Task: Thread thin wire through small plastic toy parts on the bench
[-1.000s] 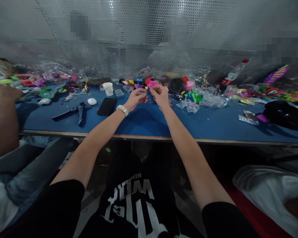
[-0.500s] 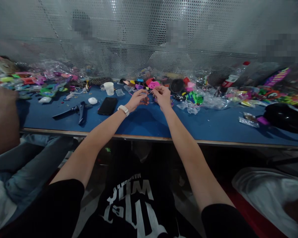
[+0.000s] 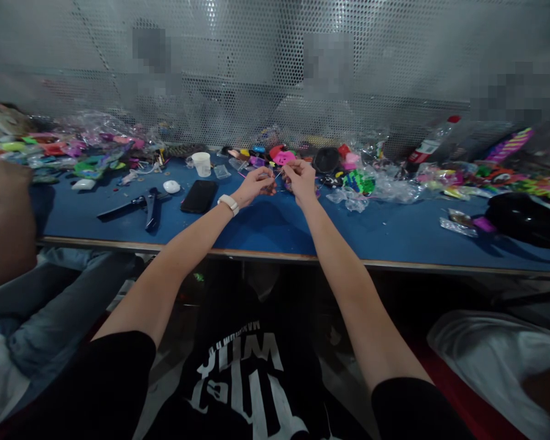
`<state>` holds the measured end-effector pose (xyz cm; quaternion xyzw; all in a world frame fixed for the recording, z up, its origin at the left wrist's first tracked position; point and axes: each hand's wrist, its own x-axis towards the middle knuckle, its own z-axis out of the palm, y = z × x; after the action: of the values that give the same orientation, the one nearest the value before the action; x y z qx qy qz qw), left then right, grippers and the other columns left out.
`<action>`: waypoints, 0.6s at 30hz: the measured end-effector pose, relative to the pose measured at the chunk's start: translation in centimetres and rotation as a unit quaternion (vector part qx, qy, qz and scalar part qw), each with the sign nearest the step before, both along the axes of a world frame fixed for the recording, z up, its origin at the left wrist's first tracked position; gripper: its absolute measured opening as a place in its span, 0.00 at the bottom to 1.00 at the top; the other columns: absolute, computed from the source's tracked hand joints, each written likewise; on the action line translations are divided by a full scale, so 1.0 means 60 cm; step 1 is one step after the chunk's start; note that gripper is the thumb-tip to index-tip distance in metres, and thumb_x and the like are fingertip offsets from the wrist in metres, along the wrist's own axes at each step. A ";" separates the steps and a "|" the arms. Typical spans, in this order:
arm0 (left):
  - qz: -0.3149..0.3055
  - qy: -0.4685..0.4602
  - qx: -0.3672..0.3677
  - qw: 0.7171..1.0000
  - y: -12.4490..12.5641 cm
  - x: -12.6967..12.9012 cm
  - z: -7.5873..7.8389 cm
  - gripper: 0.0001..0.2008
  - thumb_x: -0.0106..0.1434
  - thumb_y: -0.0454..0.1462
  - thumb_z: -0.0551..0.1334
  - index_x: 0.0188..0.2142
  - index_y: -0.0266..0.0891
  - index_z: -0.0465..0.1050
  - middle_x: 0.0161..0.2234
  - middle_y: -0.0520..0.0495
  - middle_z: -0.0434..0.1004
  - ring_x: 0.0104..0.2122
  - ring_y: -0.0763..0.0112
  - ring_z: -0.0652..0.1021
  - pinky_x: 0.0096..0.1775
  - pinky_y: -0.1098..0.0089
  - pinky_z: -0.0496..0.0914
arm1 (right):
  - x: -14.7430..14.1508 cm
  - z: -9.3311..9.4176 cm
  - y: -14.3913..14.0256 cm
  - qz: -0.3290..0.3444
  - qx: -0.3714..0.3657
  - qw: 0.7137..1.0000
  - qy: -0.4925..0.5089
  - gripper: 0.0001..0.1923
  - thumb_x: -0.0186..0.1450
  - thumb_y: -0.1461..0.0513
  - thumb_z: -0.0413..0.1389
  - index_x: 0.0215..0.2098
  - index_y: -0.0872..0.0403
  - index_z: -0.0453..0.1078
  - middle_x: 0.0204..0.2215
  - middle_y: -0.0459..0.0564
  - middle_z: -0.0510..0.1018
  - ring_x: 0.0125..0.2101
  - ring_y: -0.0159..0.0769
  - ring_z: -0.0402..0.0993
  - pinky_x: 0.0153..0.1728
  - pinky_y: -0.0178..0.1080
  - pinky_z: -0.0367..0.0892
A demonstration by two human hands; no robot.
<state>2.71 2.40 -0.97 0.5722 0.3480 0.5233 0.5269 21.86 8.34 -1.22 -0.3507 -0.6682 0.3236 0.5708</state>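
My left hand [image 3: 255, 185], with a white watch band [image 3: 229, 203] at the wrist, is raised over the blue table with its fingertips pinched. What it pinches is too small to make out. Facing it, my right hand [image 3: 301, 178] is closed on a thin pale stick [image 3: 278, 175], whose tip points toward the left fingertips. A tiny yellow-green bit shows just above the left fingers. Behind the hands lies a bright pink piece [image 3: 285, 157] with dark marks, among small coloured pieces.
A white cup [image 3: 201, 164], a black phone [image 3: 198, 196] and a dark-handled tool [image 3: 150, 208] lie left. Crumpled clear plastic [image 3: 394, 186], a red-capped bottle [image 3: 433, 146] and a black bag [image 3: 527, 220] are right. A perforated metal panel [image 3: 238, 67] stands behind. A neighbour's arm [image 3: 9, 226] rests far left.
My left fingers have shifted slightly and curled closer to the right fingertips. The thin stick is tilted more steeply. Other things on the table have stayed put.
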 end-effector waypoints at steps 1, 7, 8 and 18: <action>0.002 0.005 0.000 1.000 0.001 0.000 -0.001 0.12 0.71 0.37 0.77 0.44 0.42 0.74 0.36 0.49 0.83 0.35 0.65 0.86 0.50 0.56 0.84 | -0.001 0.001 -0.003 0.003 -0.001 1.000 -0.005 0.47 0.60 0.18 0.66 0.55 0.43 0.80 0.44 0.55 0.87 0.45 0.53 0.86 0.44 0.57 0.87; 0.006 0.029 0.025 0.999 0.011 0.000 -0.007 0.14 0.69 0.35 0.79 0.41 0.41 0.73 0.35 0.49 0.85 0.33 0.68 0.85 0.49 0.59 0.82 | -0.002 0.004 -0.008 -0.013 -0.021 0.999 0.020 0.42 0.61 0.23 0.72 0.53 0.44 0.81 0.43 0.54 0.89 0.45 0.54 0.88 0.46 0.58 0.90; 0.005 0.034 0.030 0.999 0.012 -0.001 -0.007 0.15 0.69 0.36 0.79 0.40 0.41 0.73 0.35 0.49 0.85 0.34 0.68 0.85 0.48 0.61 0.81 | -0.002 0.003 -0.007 -0.013 -0.016 1.000 0.017 0.41 0.62 0.24 0.73 0.53 0.44 0.82 0.44 0.55 0.89 0.45 0.54 0.88 0.48 0.60 0.90; 0.016 0.055 0.056 0.997 0.005 0.001 -0.005 0.17 0.64 0.38 0.83 0.38 0.42 0.75 0.28 0.53 0.80 0.30 0.70 0.81 0.40 0.66 0.81 | -0.004 0.000 -0.009 -0.004 0.021 1.000 -0.009 0.32 0.63 0.30 0.76 0.43 0.45 0.80 0.42 0.56 0.89 0.48 0.56 0.88 0.61 0.65 0.84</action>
<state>2.79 2.70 -1.29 0.6233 0.3557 0.5182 0.4652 21.61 7.81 -1.23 -0.3439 -0.6786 0.3044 0.5733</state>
